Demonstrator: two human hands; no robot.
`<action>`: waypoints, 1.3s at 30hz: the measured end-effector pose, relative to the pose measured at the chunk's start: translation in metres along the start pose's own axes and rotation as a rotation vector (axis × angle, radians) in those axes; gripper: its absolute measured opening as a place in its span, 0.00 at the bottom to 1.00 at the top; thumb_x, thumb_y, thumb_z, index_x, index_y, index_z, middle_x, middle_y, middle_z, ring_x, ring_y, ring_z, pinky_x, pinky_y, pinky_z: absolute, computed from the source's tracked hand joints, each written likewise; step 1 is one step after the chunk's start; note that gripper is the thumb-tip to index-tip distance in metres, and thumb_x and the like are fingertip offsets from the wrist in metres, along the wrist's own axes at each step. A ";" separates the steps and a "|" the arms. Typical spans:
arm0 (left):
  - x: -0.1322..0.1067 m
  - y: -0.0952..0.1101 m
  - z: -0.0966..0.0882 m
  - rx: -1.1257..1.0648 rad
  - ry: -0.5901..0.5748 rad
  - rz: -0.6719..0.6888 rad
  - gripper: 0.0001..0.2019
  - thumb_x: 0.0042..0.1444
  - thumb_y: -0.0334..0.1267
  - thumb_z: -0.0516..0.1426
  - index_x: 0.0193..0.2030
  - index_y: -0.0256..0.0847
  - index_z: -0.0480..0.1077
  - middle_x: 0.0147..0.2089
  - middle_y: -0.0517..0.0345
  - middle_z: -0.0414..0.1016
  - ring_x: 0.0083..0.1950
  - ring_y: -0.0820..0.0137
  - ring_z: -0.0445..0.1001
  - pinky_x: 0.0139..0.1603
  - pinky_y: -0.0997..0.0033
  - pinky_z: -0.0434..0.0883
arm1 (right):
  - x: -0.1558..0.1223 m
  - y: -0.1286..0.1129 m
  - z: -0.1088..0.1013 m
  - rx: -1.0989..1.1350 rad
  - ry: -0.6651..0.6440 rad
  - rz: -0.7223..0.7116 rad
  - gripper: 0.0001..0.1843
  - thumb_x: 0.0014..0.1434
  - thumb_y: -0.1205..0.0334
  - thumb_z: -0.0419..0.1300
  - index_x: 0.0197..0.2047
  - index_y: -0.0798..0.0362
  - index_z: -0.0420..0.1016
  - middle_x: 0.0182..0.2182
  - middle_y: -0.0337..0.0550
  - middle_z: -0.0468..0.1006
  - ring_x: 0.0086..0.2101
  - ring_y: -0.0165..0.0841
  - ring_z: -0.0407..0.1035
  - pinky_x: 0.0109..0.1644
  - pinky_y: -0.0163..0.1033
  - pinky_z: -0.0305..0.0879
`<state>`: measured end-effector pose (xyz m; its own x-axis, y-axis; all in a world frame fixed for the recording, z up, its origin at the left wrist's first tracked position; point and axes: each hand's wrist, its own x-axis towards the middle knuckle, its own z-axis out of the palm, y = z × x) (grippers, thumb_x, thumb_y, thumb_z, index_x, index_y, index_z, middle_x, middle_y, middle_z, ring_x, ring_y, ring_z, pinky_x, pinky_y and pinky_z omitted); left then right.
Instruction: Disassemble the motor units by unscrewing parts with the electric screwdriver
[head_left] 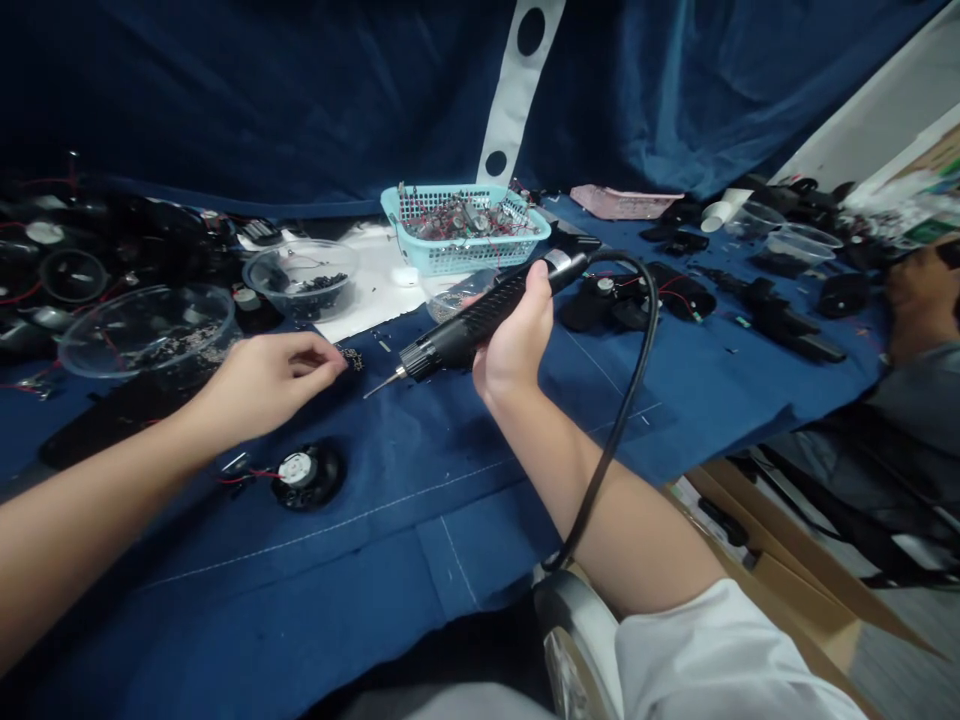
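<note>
Near mid-frame, my right hand [519,340] is gripping a screwdriver [465,325]; my left hand [271,378], pinching or not I can't tell, could be bumping tiny bits [352,357] away.

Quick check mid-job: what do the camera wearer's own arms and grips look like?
The left grip and right grip are ungloved human hands, with no watch or bracelet showing at either wrist. The left forearm is bare as far as the picture shows. The right forearm is bare up to a loose, pale whitish fabric sleeve; no markings are visible on it.
</note>
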<state>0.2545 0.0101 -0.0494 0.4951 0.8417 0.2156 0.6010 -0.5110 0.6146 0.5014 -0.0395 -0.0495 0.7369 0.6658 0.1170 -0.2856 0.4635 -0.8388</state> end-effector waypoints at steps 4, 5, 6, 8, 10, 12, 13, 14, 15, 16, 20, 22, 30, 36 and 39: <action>-0.024 0.023 -0.005 -0.374 0.102 -0.060 0.12 0.60 0.47 0.68 0.39 0.39 0.80 0.38 0.52 0.88 0.39 0.62 0.88 0.45 0.61 0.87 | -0.005 -0.003 0.005 0.067 0.078 0.094 0.30 0.62 0.26 0.52 0.44 0.47 0.63 0.27 0.35 0.73 0.27 0.31 0.76 0.27 0.35 0.70; -0.030 0.028 -0.006 -0.450 0.138 -0.076 0.11 0.57 0.44 0.71 0.38 0.39 0.80 0.37 0.52 0.88 0.39 0.62 0.88 0.45 0.62 0.88 | -0.006 -0.004 0.006 0.076 0.090 0.112 0.31 0.62 0.26 0.52 0.43 0.48 0.64 0.27 0.35 0.73 0.26 0.31 0.75 0.25 0.34 0.67; -0.036 0.033 -0.006 -0.501 0.175 -0.081 0.11 0.53 0.42 0.73 0.39 0.39 0.81 0.37 0.52 0.88 0.39 0.62 0.88 0.45 0.63 0.88 | -0.008 -0.004 0.007 0.081 0.098 0.133 0.31 0.62 0.26 0.52 0.42 0.48 0.64 0.27 0.36 0.74 0.25 0.31 0.73 0.24 0.33 0.64; -0.045 0.040 -0.005 -0.511 0.250 -0.054 0.14 0.50 0.38 0.75 0.43 0.42 0.83 0.38 0.55 0.88 0.39 0.64 0.88 0.46 0.68 0.87 | -0.011 -0.004 0.007 0.087 0.094 0.170 0.32 0.62 0.25 0.53 0.40 0.49 0.65 0.26 0.38 0.74 0.23 0.29 0.70 0.21 0.31 0.58; -0.050 0.044 -0.003 -0.488 0.316 -0.018 0.16 0.50 0.37 0.75 0.46 0.43 0.83 0.39 0.57 0.88 0.41 0.65 0.88 0.47 0.71 0.87 | -0.013 -0.004 0.008 0.090 0.079 0.194 0.33 0.61 0.25 0.54 0.40 0.50 0.66 0.26 0.39 0.75 0.22 0.28 0.68 0.20 0.31 0.56; -0.053 0.048 -0.001 -0.473 0.368 -0.001 0.15 0.51 0.37 0.75 0.45 0.44 0.83 0.39 0.57 0.88 0.41 0.64 0.88 0.46 0.71 0.87 | -0.016 -0.003 0.009 0.092 0.073 0.203 0.33 0.61 0.25 0.55 0.40 0.51 0.67 0.26 0.39 0.75 0.21 0.28 0.68 0.20 0.32 0.57; -0.054 0.050 0.000 -0.468 0.381 0.003 0.14 0.51 0.37 0.75 0.44 0.43 0.83 0.39 0.57 0.88 0.42 0.64 0.88 0.46 0.70 0.87 | -0.018 -0.003 0.009 0.091 0.076 0.205 0.33 0.61 0.25 0.55 0.40 0.50 0.66 0.26 0.39 0.75 0.21 0.28 0.68 0.20 0.32 0.58; -0.055 0.052 0.000 -0.464 0.390 0.008 0.13 0.51 0.37 0.75 0.43 0.43 0.83 0.39 0.57 0.88 0.42 0.63 0.88 0.47 0.68 0.88 | -0.019 -0.003 0.010 0.088 0.082 0.205 0.33 0.61 0.25 0.55 0.40 0.50 0.66 0.25 0.38 0.75 0.21 0.28 0.67 0.20 0.33 0.58; -0.056 0.054 0.000 -0.457 0.398 0.015 0.12 0.51 0.37 0.75 0.42 0.43 0.83 0.38 0.57 0.88 0.41 0.62 0.88 0.47 0.67 0.88 | -0.020 -0.003 0.010 0.085 0.088 0.202 0.33 0.61 0.24 0.55 0.40 0.50 0.66 0.25 0.38 0.75 0.20 0.29 0.67 0.19 0.33 0.59; -0.057 0.055 0.000 -0.446 0.407 0.022 0.11 0.51 0.37 0.74 0.41 0.43 0.83 0.38 0.57 0.88 0.41 0.62 0.88 0.46 0.66 0.88 | -0.021 -0.003 0.011 0.081 0.093 0.199 0.33 0.61 0.24 0.54 0.39 0.50 0.66 0.24 0.38 0.75 0.20 0.29 0.67 0.19 0.33 0.59; -0.059 0.060 0.001 -0.381 0.454 0.060 0.09 0.53 0.36 0.73 0.40 0.42 0.83 0.38 0.57 0.88 0.41 0.62 0.88 0.46 0.65 0.88 | -0.021 -0.003 0.011 0.078 0.097 0.186 0.33 0.62 0.25 0.53 0.39 0.50 0.66 0.24 0.38 0.75 0.20 0.29 0.67 0.19 0.33 0.59; -0.058 0.060 0.001 -0.379 0.464 0.066 0.08 0.53 0.36 0.73 0.39 0.43 0.83 0.38 0.57 0.88 0.41 0.63 0.88 0.48 0.65 0.88 | -0.021 -0.003 0.010 0.085 0.101 0.190 0.32 0.62 0.25 0.55 0.40 0.50 0.65 0.25 0.37 0.74 0.20 0.28 0.67 0.19 0.33 0.60; -0.059 0.062 0.002 -0.354 0.466 0.052 0.08 0.53 0.38 0.73 0.39 0.42 0.83 0.39 0.56 0.88 0.41 0.62 0.88 0.46 0.64 0.88 | -0.023 -0.004 0.011 0.072 0.092 0.151 0.33 0.62 0.24 0.53 0.41 0.49 0.65 0.26 0.37 0.74 0.21 0.28 0.68 0.19 0.32 0.61; -0.058 0.060 -0.001 -0.353 0.401 -0.029 0.10 0.52 0.42 0.73 0.39 0.43 0.84 0.37 0.57 0.88 0.39 0.63 0.88 0.44 0.67 0.87 | -0.027 -0.004 0.011 0.047 0.079 0.019 0.32 0.60 0.25 0.56 0.44 0.47 0.63 0.28 0.36 0.75 0.25 0.30 0.73 0.21 0.33 0.65; -0.054 0.059 -0.001 -0.373 0.342 -0.083 0.11 0.52 0.44 0.73 0.40 0.44 0.84 0.37 0.55 0.88 0.39 0.61 0.88 0.45 0.64 0.87 | -0.027 -0.001 0.010 0.011 0.070 -0.016 0.30 0.62 0.26 0.54 0.44 0.46 0.61 0.28 0.34 0.73 0.25 0.30 0.74 0.21 0.32 0.63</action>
<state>0.2625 -0.0653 -0.0245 0.1841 0.9177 0.3520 0.3342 -0.3952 0.8556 0.4758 -0.0528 -0.0465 0.7827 0.6155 0.0927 -0.2794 0.4806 -0.8312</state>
